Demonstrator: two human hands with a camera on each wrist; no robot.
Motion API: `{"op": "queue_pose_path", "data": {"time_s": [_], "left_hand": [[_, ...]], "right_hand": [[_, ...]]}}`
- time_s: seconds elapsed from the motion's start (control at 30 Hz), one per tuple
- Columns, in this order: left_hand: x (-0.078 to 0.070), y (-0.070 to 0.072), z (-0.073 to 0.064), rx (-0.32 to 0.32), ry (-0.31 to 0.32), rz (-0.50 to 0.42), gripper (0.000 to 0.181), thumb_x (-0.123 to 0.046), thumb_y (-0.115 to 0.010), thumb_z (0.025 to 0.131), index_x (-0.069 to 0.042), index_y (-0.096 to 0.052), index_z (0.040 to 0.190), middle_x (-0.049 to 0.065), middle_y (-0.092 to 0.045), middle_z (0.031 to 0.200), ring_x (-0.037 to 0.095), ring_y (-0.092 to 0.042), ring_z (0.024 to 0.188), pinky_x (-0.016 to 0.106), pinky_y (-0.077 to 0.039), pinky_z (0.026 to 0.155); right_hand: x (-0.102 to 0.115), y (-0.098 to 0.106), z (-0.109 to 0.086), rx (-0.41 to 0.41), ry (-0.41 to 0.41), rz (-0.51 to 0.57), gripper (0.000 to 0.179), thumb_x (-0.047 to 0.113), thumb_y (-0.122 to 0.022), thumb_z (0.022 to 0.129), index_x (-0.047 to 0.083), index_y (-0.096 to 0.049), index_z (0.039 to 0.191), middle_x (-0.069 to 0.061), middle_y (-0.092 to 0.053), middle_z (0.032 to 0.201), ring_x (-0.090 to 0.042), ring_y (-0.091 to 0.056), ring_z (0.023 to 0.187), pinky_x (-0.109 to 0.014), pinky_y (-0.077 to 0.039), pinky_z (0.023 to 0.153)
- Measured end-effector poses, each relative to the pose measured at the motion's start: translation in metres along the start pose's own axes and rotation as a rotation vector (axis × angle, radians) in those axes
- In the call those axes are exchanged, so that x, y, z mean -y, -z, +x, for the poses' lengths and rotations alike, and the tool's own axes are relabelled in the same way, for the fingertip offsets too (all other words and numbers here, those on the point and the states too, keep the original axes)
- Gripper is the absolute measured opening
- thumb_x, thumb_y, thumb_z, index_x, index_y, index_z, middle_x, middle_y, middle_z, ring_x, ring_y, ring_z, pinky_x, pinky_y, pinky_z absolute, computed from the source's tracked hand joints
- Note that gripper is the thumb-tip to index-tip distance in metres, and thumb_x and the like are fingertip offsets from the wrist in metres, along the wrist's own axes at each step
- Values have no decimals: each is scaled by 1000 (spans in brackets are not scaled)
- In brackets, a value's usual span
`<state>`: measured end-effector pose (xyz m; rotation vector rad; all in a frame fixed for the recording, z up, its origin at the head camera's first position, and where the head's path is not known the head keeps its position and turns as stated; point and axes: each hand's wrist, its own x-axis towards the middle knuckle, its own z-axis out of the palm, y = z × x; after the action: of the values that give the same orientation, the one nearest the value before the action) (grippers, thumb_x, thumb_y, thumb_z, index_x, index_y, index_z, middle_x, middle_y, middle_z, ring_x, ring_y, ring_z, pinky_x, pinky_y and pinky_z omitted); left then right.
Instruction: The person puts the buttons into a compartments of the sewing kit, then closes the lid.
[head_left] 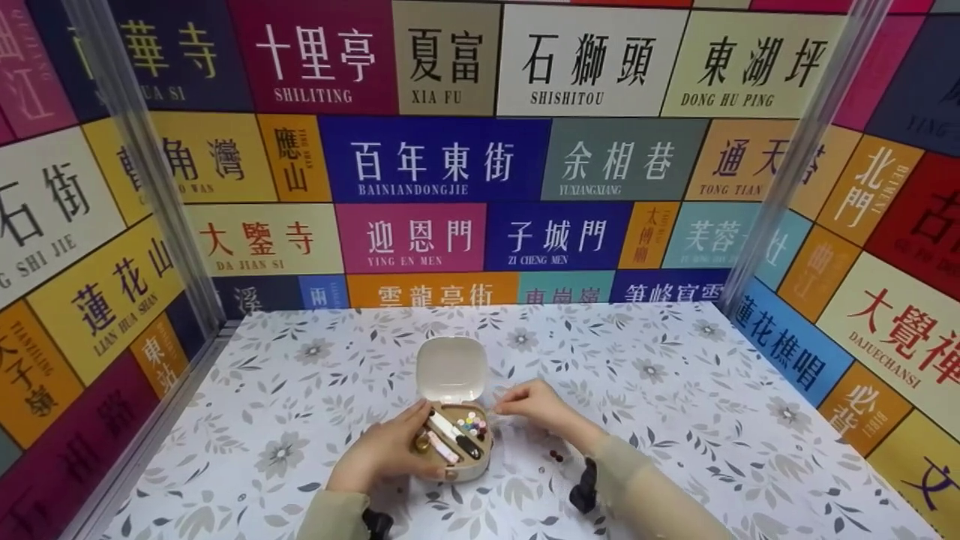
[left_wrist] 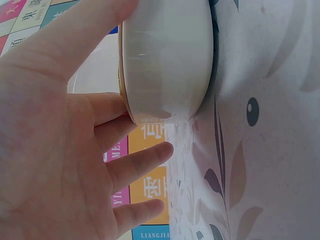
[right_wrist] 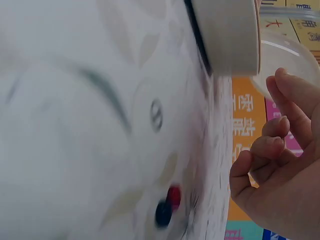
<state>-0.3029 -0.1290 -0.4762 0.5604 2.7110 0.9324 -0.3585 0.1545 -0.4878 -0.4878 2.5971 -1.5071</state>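
Note:
A small cream-white case [head_left: 470, 473] stands on the table, its rounded lid [head_left: 451, 367] tipped up at the back. Inside lie a cluster of colourful beads [head_left: 471, 422], a white stick with a black end [head_left: 450, 431] and a pink-patterned stick [head_left: 442, 447]. My left hand [head_left: 390, 446] grips the case from the left, thumb at the front and fingers toward the back; its side wall [left_wrist: 167, 60] fills the upper left wrist view. Beside the case's right rim is my right hand [head_left: 541, 405], thumb and forefinger tips together, other fingers curled [right_wrist: 270, 145]. I cannot tell whether something tiny is between its fingertips.
Dark red and black beads [head_left: 556, 455] lie on the table near the right wrist. The table's floral cloth [head_left: 585, 360] reaches back to a wall of coloured name panels [head_left: 435, 161]. Clear posts [head_left: 780, 150] rise at the back corners.

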Motion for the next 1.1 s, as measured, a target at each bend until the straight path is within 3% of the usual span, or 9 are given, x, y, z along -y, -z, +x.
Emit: {"op": "queue_pose_path", "data": {"time_s": [0.07, 0.2, 0.43, 0.53, 0.67, 0.73, 0.93, 1.1], "left_hand": [[2, 0, 0, -1, 0, -5, 118, -57, -84, 61, -13, -27, 154, 6, -22, 159, 45, -30, 137, 64, -21, 109], [4, -1, -1, -8, -10, -13, 118, -56, -84, 61, -14, -26, 154, 7, -22, 159, 46, -30, 136, 66, -20, 109], [4, -3, 0, 1, -7, -6, 117, -56, -84, 61, -13, -27, 154, 7, -22, 159, 45, -31, 137, 65, -20, 109], [3, -3, 2, 9, -5, 8, 117, -56, -84, 62, -11, -27, 154, 8, -22, 159, 45, -31, 136, 66, -21, 108], [2, -3, 3, 19, 0, 16, 117, -55, -84, 63, -9, -27, 153, 9, -22, 159, 47, -32, 135, 68, -22, 106], [1, -3, 3, 20, 5, 6, 117, -54, -85, 63, -9, -27, 153, 9, -23, 159, 47, -31, 136, 69, -21, 106], [0, -4, 3, 10, -10, -11, 116, -52, -86, 61, -10, -27, 153, 10, -24, 158, 45, -31, 136, 65, -22, 108], [-1, -3, 3, 7, -11, -8, 117, -53, -85, 61, -11, -27, 153, 8, -24, 158, 45, -32, 136, 65, -22, 108]], "right_hand": [[-14, 6, 0, -8, -39, -5, 19, 18, -77, 82, 2, -76, 91, -5, -73, 85, -9, -57, 66, -23, -48, 60], [-30, 21, -6, 18, -66, 26, 19, 18, -75, 83, 2, -76, 93, -3, -72, 84, -12, -51, 62, -24, -44, 55], [-51, 48, -22, 137, -19, 155, 22, 7, -72, 85, -9, -72, 100, -19, -71, 95, -16, -63, 76, -28, -54, 70], [-57, 60, -28, 194, -25, 119, 21, 6, -71, 86, -7, -72, 102, -16, -72, 100, -11, -63, 79, -23, -52, 71], [-62, 72, -34, 291, -28, 40, 23, 6, -72, 84, -1, -74, 106, -10, -73, 100, -3, -53, 66, -16, -42, 57], [-64, 74, -35, 346, -20, 36, 26, 5, -73, 83, -2, -73, 107, -11, -73, 101, -2, -54, 66, -15, -41, 56], [-66, 73, -35, 438, 27, 41, 28, -4, -73, 78, -5, -72, 106, -14, -72, 103, -12, -66, 90, -17, -52, 75], [-66, 72, -35, 443, 50, -30, 27, -4, -75, 77, -2, -74, 104, -7, -69, 97, -13, -60, 90, -17, -50, 76]]}}
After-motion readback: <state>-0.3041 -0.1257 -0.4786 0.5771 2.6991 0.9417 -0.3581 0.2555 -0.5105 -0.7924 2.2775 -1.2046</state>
